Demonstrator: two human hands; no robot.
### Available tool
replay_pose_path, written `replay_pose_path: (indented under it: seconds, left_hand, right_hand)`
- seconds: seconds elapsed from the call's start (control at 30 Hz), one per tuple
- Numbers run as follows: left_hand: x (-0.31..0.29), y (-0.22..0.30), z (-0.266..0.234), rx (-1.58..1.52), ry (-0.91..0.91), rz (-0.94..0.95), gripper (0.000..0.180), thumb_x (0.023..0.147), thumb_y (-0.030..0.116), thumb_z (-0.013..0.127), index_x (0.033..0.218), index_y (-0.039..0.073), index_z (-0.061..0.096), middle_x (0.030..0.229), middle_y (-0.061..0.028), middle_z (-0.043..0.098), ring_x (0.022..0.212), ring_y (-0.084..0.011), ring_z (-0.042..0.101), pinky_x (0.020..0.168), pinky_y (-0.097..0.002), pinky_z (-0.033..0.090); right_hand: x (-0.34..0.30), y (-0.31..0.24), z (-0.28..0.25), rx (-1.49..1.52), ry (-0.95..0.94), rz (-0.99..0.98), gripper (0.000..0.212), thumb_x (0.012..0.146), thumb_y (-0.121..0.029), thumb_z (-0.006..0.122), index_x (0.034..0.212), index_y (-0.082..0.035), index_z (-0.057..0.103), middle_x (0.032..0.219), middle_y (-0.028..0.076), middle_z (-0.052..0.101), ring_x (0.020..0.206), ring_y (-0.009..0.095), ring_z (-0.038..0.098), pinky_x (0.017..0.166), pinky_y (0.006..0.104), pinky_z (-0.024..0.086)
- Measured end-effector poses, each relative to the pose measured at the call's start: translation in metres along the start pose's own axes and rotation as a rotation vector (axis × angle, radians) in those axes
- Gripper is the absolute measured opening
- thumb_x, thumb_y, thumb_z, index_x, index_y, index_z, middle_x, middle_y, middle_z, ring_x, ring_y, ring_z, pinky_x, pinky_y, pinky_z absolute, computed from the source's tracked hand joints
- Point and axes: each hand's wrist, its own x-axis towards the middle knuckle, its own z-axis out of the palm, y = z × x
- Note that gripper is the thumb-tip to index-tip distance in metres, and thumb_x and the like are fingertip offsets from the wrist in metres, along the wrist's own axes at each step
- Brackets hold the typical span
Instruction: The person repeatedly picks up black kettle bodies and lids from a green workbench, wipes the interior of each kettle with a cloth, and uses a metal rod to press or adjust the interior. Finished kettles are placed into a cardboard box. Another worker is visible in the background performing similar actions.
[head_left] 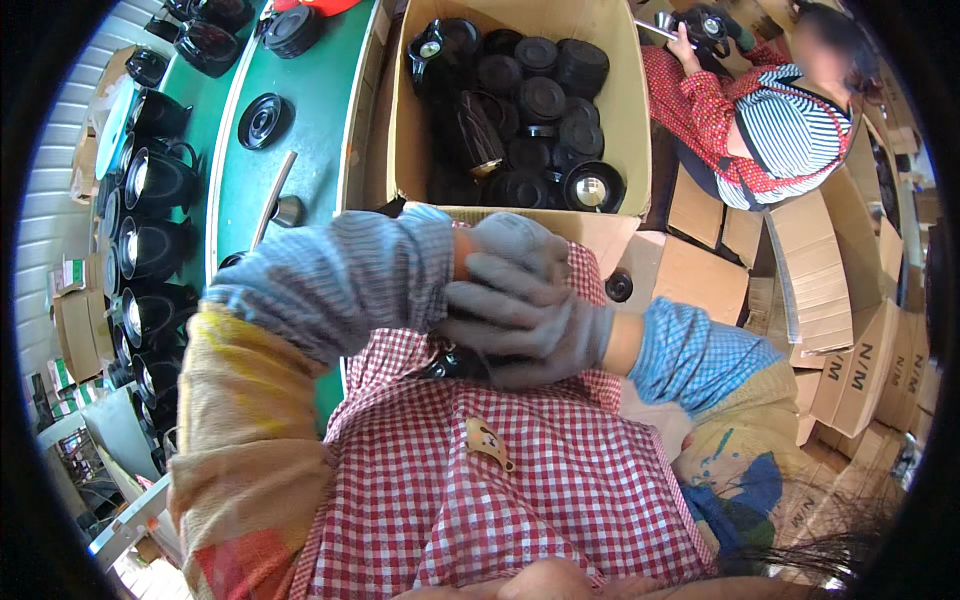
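My hands, in grey knit gloves, are together in front of my checked apron (560, 450), at the near side of an open carton. My left hand (515, 245) comes in from the left, its fingers mostly hidden behind the other glove. My right hand (545, 340) crosses in front with bent fingers, smeared by motion. A glossy black piece (447, 365) shows below the gloves at the right hand's lower edge; most of it is covered, so its kind does not show.
The carton (628, 110) holds black lids (543, 98) and other black parts. On the green table (300, 90) at left lie a black lid (262, 121) and a metal rod (273, 200), beside rows of black pots (155, 180). A co-worker (790, 120) sits at far right near cardboard boxes (810, 260).
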Motion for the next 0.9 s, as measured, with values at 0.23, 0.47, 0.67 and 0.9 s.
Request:
replay_pose_path:
  seconds: [0.23, 0.47, 0.67, 0.9]
  left_hand:
    - [-0.015, -0.042, 0.039, 0.088, 0.62, 0.67, 0.033, 0.1, 0.023, 0.057, 0.13, 0.009, 0.061, 0.131, -0.0079, 0.063, 0.12, -0.0226, 0.062, 0.102, -0.0354, 0.049]
    - [0.021, -0.031, 0.031, 0.093, 0.348, 0.065, 0.041, 0.097, 0.043, 0.062, 0.081, 0.006, 0.067, 0.079, -0.0183, 0.068, 0.073, -0.0391, 0.068, 0.068, -0.0492, 0.051]
    - [-0.164, -0.164, 0.007, 0.725, 1.282, -0.308, 0.051, 0.086, 0.024, 0.074, 0.13, 0.001, 0.059, 0.12, -0.0204, 0.066, 0.111, -0.036, 0.064, 0.095, -0.0446, 0.051]
    - [-0.31, -0.24, 0.051, 0.649, 0.747, -1.268, 0.032, 0.083, 0.037, 0.072, 0.099, 0.01, 0.075, 0.108, -0.0177, 0.07, 0.107, -0.0362, 0.065, 0.095, -0.0458, 0.05]
  right_hand:
    - [-0.012, 0.033, -0.01, 0.287, -0.197, -0.095, 0.078, 0.077, -0.061, 0.071, 0.145, -0.025, 0.057, 0.162, 0.015, 0.034, 0.15, 0.04, 0.028, 0.12, 0.0667, 0.014]
    - [0.03, -0.038, 0.003, 0.091, -0.143, 0.265, 0.059, 0.093, -0.053, 0.057, 0.144, -0.022, 0.058, 0.165, 0.013, 0.029, 0.153, 0.044, 0.018, 0.121, 0.0659, 0.008]
    - [-0.036, 0.005, -0.031, 0.033, 0.525, 0.701, 0.065, 0.107, -0.051, 0.04, 0.15, -0.004, 0.047, 0.159, 0.024, 0.035, 0.15, 0.04, 0.029, 0.122, 0.048, 0.023]
    - [-0.067, 0.012, -0.026, 0.155, 0.594, 0.811, 0.043, 0.104, -0.025, 0.053, 0.142, -0.006, 0.058, 0.149, 0.016, 0.051, 0.141, 0.034, 0.045, 0.117, 0.042, 0.035]
